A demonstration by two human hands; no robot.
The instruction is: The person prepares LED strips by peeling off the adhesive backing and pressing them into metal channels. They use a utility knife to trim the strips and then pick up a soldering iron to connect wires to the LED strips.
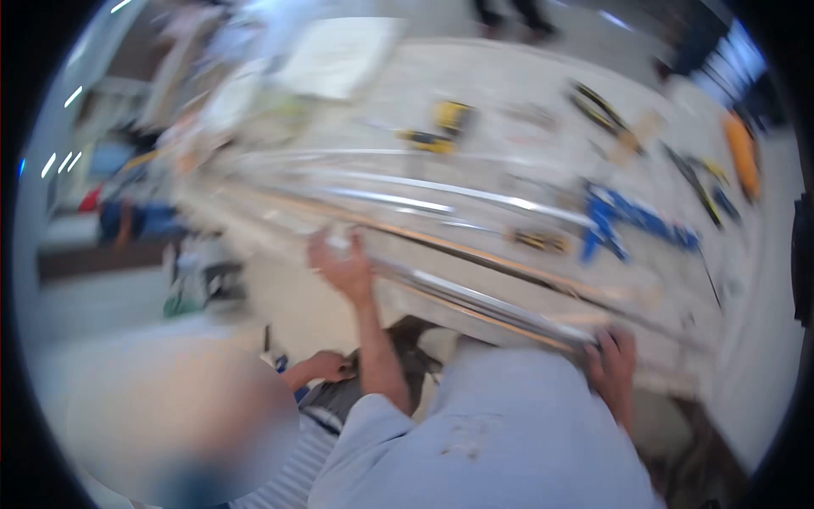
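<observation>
A long silvery metal bar (pixel 483 299) lies along the near edge of the workbench in front of my body. My left hand (pixel 343 267) is around its left end, and a pale bit shows between thumb and fingers; motion blurs the details. At the right end, my right hand (pixel 612 360) has its fingers closed over the bar. Just beyond it, a long strip with a copper-coloured edge (pixel 500 265) runs along the bench. Farther in lie thinner shiny metal strips (pixel 483 193), a blue clamp-like tool (pixel 632 222) and a small yellow-black tool (pixel 540 241).
Yellow-black tools (pixel 441 127), pliers-like tools (pixel 606 114) and an orange tool (pixel 743 157) lie on the workbench (pixel 500 85). White sheets (pixel 339 55) cover its far left. Another person's hand (pixel 326 366) is close to my left forearm. Someone's legs (pixel 513 17) show beyond the bench.
</observation>
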